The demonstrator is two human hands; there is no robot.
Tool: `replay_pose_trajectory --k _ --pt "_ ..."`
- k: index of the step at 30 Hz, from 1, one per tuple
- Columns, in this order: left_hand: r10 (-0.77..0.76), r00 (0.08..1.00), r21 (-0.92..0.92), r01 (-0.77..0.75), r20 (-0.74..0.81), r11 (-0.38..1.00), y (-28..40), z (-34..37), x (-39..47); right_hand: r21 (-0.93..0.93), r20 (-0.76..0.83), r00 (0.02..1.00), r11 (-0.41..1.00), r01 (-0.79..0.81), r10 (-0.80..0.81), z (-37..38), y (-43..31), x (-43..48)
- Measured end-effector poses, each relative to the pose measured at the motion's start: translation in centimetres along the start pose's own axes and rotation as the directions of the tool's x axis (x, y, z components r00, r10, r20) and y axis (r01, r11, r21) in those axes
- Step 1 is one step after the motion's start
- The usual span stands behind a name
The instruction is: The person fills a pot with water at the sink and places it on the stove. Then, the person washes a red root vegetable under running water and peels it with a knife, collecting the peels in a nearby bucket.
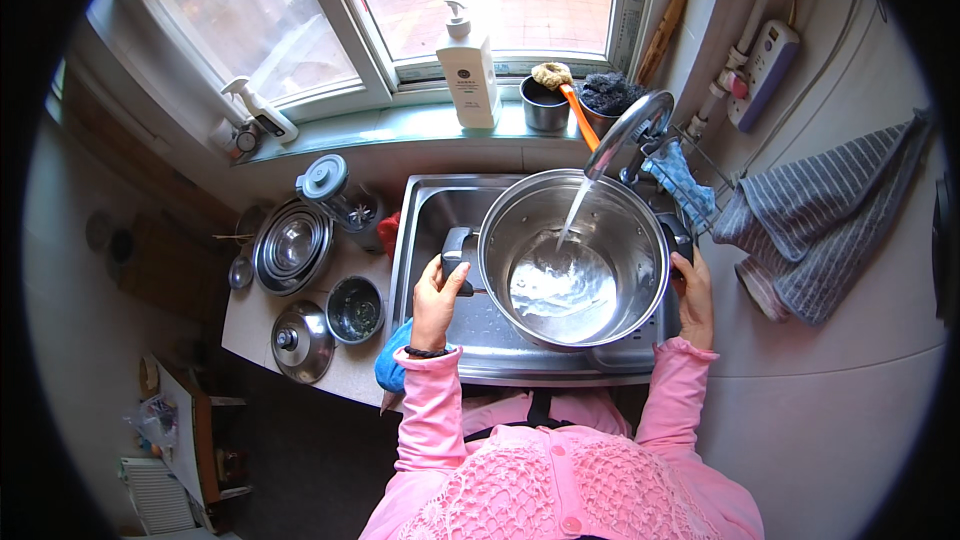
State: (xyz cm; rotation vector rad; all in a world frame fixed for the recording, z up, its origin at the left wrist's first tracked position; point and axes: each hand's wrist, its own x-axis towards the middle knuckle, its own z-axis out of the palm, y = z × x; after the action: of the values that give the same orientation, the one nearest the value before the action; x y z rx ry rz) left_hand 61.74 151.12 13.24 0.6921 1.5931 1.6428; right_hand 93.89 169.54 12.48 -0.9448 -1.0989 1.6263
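A large stainless steel pot (499, 270) is held over the metal sink (442, 202), tilted a little towards me. My left hand (435, 300) grips its left black handle (456, 259). On the other side, my right hand (694, 296) is closed around the right black handle (677, 236). From the curved chrome faucet (630, 127), a stream of water (574, 216) runs into the pot. Shallow water swirls over the pot's bottom. Whether the pot rests on the sink is hidden by its own body.
On the left counter stand nested steel bowls (292, 244), a blender jug (352, 202), a pot lid (304, 341) and a dark bowl (355, 309). The windowsill holds a pump bottle (469, 75) and a steel cup (544, 109). A striped towel (825, 217) hangs at right.
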Motion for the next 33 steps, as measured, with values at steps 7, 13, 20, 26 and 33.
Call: replay_pose_trajectory --k 7,13,20,26,33 --pt "-0.003 1.000 -0.007 0.003 -0.004 1.000 0.0 0.0 -0.1 -0.008 0.019 1.000 1.000 -0.007 0.007 -0.4 0.3 0.1" --pt "0.037 0.999 -0.027 -0.038 -0.022 0.999 -0.4 -0.1 -0.1 -0.012 0.030 1.000 1.000 -0.007 0.008 -0.7 0.8 0.3" --pt "0.036 0.999 -0.043 -0.038 -0.033 0.998 -0.5 -0.2 0.0 0.005 0.014 1.000 1.000 -0.009 0.008 -0.7 1.0 0.4" --pt "0.034 0.999 -0.036 -0.036 -0.036 0.999 -0.3 -0.1 0.0 0.016 0.018 1.000 1.000 -0.011 0.011 -0.6 0.8 0.3" --pt "0.030 0.999 -0.048 -0.031 -0.022 0.998 -0.3 0.0 0.2 0.028 0.010 1.000 0.999 -0.018 0.018 -0.5 0.8 0.2"
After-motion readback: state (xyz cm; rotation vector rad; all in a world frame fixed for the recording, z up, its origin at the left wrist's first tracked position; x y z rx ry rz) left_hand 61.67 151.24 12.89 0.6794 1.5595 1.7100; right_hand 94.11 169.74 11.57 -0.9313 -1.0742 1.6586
